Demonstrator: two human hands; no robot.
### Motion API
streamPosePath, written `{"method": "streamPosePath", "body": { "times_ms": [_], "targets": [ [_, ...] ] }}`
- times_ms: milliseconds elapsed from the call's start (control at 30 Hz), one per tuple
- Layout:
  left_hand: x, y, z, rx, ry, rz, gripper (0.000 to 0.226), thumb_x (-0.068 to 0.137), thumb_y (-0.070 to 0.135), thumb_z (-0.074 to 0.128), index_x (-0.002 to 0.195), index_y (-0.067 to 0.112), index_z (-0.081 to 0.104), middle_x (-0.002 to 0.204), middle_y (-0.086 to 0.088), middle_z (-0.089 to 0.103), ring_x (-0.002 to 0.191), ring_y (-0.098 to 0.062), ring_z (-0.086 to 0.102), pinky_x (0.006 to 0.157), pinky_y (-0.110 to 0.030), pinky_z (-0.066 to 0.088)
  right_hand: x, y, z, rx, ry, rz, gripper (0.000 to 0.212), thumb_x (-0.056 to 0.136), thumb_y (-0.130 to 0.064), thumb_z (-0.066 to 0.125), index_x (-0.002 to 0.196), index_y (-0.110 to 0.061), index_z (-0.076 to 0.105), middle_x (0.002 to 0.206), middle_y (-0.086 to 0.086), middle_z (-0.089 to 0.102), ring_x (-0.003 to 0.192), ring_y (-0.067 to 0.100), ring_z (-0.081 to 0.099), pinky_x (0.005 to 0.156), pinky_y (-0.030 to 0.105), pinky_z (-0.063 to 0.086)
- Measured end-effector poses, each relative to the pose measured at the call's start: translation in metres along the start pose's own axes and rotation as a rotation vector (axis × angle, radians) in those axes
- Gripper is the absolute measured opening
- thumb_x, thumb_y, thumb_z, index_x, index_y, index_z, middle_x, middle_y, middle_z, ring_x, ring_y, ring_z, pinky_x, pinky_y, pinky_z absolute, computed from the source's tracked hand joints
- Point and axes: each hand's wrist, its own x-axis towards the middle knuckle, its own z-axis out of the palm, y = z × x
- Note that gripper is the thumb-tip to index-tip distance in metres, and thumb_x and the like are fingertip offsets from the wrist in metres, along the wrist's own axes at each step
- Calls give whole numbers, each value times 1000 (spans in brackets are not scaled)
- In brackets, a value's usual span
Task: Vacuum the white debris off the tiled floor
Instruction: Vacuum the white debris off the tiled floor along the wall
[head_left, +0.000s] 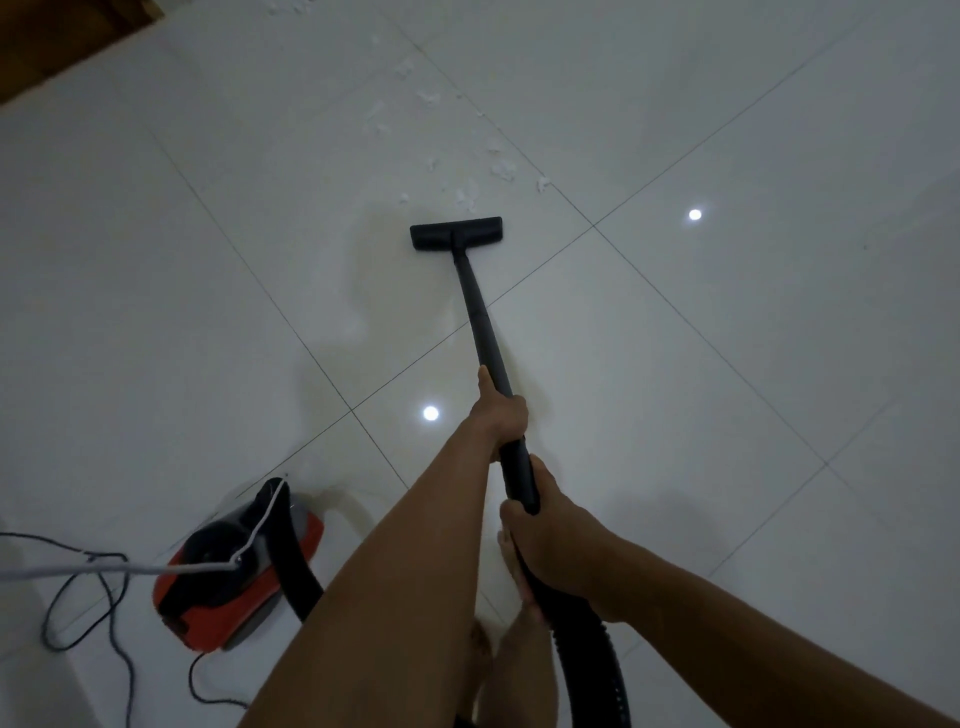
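I hold a black vacuum wand (480, 322) in both hands. My left hand (498, 415) grips it higher up the tube, and my right hand (545, 535) is closed on the handle end where the ribbed hose (592, 654) joins. The flat black floor nozzle (456, 233) rests on the glossy white tiled floor (727, 364). White debris (467, 195) lies scattered just beyond the nozzle and trails away toward the top of the view, with more flakes (376, 111) farther off.
The red and black vacuum body (234, 566) stands on the floor at lower left, with a black power cord (98, 597) looped beside it and a white cable (104, 569) across it. A brown wooden edge (57, 41) fills the top left corner. My bare feet (519, 639) show below the wand.
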Motion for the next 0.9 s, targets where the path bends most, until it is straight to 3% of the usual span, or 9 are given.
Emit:
{"method": "streamPosePath", "body": {
  "times_ms": [133, 233, 367, 467, 633, 900],
  "targets": [
    [16, 7, 2, -20, 30, 15, 75, 105, 23, 37, 154, 37, -18, 153, -11, 33, 105, -25, 49, 87, -38, 45, 14, -7, -12, -20, -38, 18, 64, 109, -29, 45, 158, -44, 7, 71, 11, 57, 36, 9, 53, 39, 20, 46],
    [20, 14, 6, -39, 40, 17, 75, 105, 23, 37, 154, 37, -17, 153, -11, 34, 102, -24, 48, 86, -37, 44, 16, -10, -22, -33, -56, 37, 63, 108, -31, 45, 156, -49, 8, 73, 13, 59, 40, 13, 55, 41, 23, 49],
    [22, 19, 13, -72, 44, 12, 75, 105, 22, 38, 154, 37, -17, 151, -11, 35, 97, -23, 48, 83, -36, 45, 15, -13, -34, -118, -50, 1, 65, 109, -31, 43, 161, -41, 4, 78, 8, 57, 46, 10, 55, 36, 17, 44],
    [24, 24, 19, -92, 54, 4, 76, 104, 24, 39, 154, 39, -17, 149, -12, 37, 106, -28, 52, 91, -40, 49, 16, -14, -43, -165, -36, -42, 65, 110, -27, 42, 163, -34, 5, 89, 2, 57, 58, 6, 52, 32, 9, 37],
    [17, 31, 34, -118, 68, -6, 75, 103, 24, 38, 154, 39, -16, 144, -12, 41, 96, -26, 53, 78, -38, 49, 4, -13, -66, -166, -95, -84, 65, 110, -23, 40, 163, -32, 4, 83, -3, 53, 59, 6, 54, 33, 9, 38],
    [0, 42, 60, -159, 82, -34, 77, 103, 22, 39, 153, 40, -16, 134, -11, 47, 83, -21, 54, 63, -32, 48, -17, -3, -97, -142, -150, -92, 65, 108, -24, 42, 161, -40, 6, 87, 10, 63, 48, 8, 58, 40, 19, 47]
  ]
}}
